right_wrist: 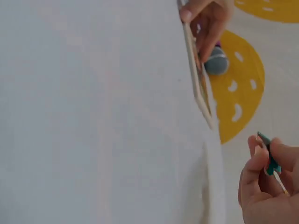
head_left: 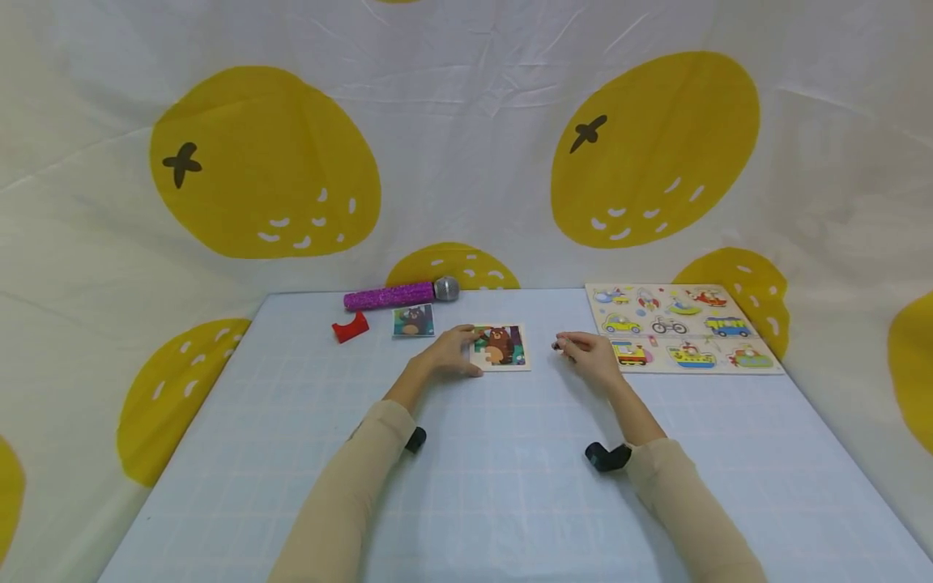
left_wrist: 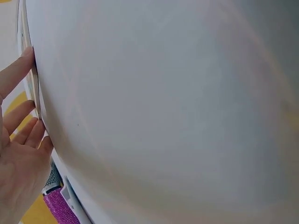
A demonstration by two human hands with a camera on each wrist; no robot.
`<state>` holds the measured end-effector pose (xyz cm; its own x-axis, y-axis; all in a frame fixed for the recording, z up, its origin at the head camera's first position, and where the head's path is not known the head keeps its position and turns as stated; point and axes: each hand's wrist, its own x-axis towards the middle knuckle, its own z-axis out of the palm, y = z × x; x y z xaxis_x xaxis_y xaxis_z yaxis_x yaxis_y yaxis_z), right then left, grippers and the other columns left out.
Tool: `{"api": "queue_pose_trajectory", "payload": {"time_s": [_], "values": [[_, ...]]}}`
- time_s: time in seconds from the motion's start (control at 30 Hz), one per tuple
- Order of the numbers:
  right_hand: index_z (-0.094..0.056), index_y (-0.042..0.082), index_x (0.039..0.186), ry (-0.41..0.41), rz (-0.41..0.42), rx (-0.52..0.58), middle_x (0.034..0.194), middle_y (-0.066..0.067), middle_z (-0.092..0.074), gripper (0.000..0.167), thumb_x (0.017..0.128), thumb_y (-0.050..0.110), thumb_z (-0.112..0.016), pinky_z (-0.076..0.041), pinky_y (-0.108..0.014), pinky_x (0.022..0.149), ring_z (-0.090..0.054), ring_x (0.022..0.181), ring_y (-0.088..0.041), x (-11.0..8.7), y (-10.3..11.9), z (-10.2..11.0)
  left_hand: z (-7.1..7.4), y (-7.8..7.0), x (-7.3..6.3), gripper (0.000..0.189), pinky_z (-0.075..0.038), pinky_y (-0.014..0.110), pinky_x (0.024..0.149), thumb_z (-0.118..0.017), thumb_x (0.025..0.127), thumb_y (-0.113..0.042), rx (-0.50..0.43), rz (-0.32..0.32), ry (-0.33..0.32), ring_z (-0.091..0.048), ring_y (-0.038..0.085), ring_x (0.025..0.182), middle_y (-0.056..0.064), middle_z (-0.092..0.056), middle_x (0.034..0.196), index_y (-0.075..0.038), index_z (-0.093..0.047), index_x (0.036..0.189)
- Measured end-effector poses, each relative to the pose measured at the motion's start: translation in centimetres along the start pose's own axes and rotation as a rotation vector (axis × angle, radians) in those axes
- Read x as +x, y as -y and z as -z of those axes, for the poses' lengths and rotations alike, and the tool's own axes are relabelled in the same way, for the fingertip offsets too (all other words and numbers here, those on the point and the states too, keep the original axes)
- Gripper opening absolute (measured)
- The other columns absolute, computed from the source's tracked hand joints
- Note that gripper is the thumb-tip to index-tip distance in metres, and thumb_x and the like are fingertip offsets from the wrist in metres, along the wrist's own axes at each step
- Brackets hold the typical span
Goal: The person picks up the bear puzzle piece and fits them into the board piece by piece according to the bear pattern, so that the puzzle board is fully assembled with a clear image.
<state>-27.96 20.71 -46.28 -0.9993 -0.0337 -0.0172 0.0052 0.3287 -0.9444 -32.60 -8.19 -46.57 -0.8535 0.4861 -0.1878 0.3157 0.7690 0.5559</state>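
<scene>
A small wooden jigsaw puzzle board (head_left: 501, 348) with a brown bear picture lies on the table, with a pale gap at its lower left. My left hand (head_left: 450, 353) holds its left side, thumb at the near edge and fingers toward the far edge. Seen edge-on in the left wrist view, the board (left_wrist: 35, 88) meets those fingertips. To the right of the board, my right hand (head_left: 589, 356) pinches a small puzzle piece (right_wrist: 272, 163) between thumb and fingers, raised above the table. Teal shows on the piece; its picture is mostly hidden.
A bear picture card (head_left: 413, 321) lies left of the board. Behind it is a purple glittery microphone (head_left: 389, 296), with a red curved block (head_left: 351, 327) nearby. At the right lies a wooden vehicle puzzle board (head_left: 681, 328). A patterned cloth (head_left: 466, 162) hangs behind the table.
</scene>
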Motion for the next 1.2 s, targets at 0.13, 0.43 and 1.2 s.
{"api": "queue_pose_trajectory", "payload": {"time_s": [0.13, 0.43, 1.2], "values": [[-0.046, -0.008, 0.133, 0.047, -0.146, 0.376, 0.112, -0.011, -0.061, 0.043, 0.097, 0.016, -0.052, -0.054, -0.023, 0.082, -0.062, 0.085, -0.007, 1.1, 0.8, -0.6, -0.1, 0.0, 0.0, 0.077, -0.021, 0.046, 0.114, -0.078, 0.076, -0.031, 0.006, 0.012, -0.005, -0.023, 0.031, 0.14, 0.012, -0.028, 0.152, -0.004, -0.044, 0.139], [-0.048, -0.004, 0.132, -0.013, -0.188, 0.442, 0.088, 0.006, -0.061, 0.041, 0.096, 0.016, -0.054, -0.048, -0.017, 0.067, -0.053, 0.078, -0.007, 2.5, 1.8, -2.0, 0.0, -0.1, 0.0, 0.076, -0.021, 0.045, 0.115, -0.078, 0.076, -0.031, 0.014, 0.008, -0.01, -0.023, 0.031, 0.14, 0.013, -0.029, 0.152, -0.004, -0.045, 0.139], [-0.056, 0.001, 0.091, 0.028, -0.096, 0.453, 0.074, 0.005, -0.066, 0.008, 0.087, 0.002, -0.063, -0.055, -0.019, 0.068, -0.063, 0.069, -0.006, 2.8, 3.0, -4.9, 0.0, -0.1, 0.2, 0.076, -0.021, 0.046, 0.114, -0.079, 0.075, -0.031, -0.014, 0.033, 0.002, -0.023, 0.031, 0.14, 0.012, -0.028, 0.152, -0.005, -0.046, 0.138]]}}
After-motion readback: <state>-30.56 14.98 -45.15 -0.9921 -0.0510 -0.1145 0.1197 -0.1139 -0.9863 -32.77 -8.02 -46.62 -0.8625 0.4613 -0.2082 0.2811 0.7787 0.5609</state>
